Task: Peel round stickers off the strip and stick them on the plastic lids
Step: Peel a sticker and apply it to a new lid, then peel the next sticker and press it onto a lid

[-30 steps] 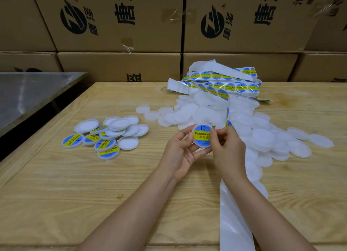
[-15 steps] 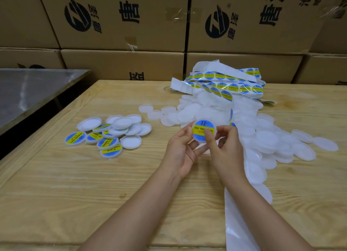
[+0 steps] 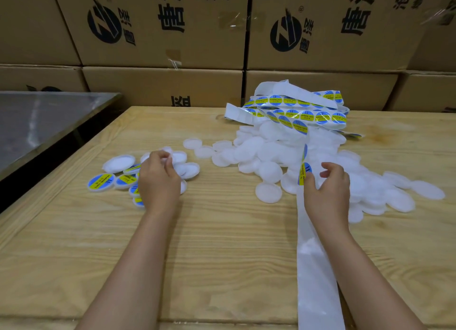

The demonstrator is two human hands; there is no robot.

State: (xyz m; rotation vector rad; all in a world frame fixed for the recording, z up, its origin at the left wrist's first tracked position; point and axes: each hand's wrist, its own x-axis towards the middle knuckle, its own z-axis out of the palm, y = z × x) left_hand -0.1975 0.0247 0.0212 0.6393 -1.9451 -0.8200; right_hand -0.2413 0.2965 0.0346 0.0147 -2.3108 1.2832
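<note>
hand at each pile

our left hand [image 3: 158, 181] hangs curled over the labelled lids [image 3: 101, 182], five labels showing round it; whether it grips one we cannot tell. our right hand [image 3: 327, 191], loosely open, thumb touching the sticker strip [image 3: 318, 280], beside the plain lid heap [image 3: 269, 174].

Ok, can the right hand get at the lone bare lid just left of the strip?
Probably yes. The bare lid lies flat on the table, uncovered, close beside the right hand. Only the strip runs between them, a thin band the hand could likely reach over.
</note>
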